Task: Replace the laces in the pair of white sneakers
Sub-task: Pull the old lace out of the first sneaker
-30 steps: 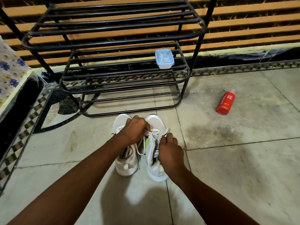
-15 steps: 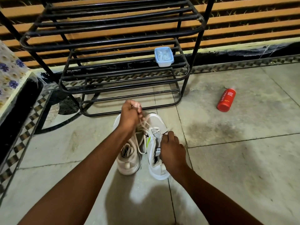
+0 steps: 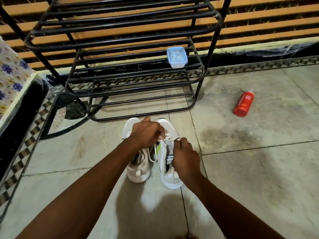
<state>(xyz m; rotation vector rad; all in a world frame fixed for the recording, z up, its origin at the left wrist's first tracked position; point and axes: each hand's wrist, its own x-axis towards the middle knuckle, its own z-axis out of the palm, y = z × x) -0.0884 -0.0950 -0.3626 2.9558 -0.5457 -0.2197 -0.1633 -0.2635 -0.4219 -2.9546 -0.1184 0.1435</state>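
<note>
Two white sneakers stand side by side on the tiled floor (image 3: 259,169), toes pointing far, just near of the black metal shoe rack (image 3: 134,80). The left sneaker (image 3: 138,171) and the right sneaker (image 3: 170,180) touch or nearly touch along their inner sides.

The left hand (image 3: 146,133) reaches across the toe area of the left sneaker to the far part of the right sneaker. Its fingers are curled and pinch the white lace (image 3: 164,138) where it crosses the forefoot of the right sneaker. A loose run of the same lace hangs down into the gap between the two sneakers.

The right hand (image 3: 185,156) rests on the right side of the right sneaker, over its collar and tongue. Its fingers are curled, with the fingertips at the right eyelet row beside the lace. Whether the fingertips pinch the lace or only hold the upper cannot be told. The tongue of the right sneaker is exposed, with a small label visible.

A light blue plastic container (image 3: 177,57) sits on a middle shelf of the shoe rack, toward its right end. A red bottle (image 3: 243,105) lies on its side on the floor, well to the right of the sneakers. A floral-patterned cloth (image 3: 10,78) covers a surface at the far left edge.
</note>
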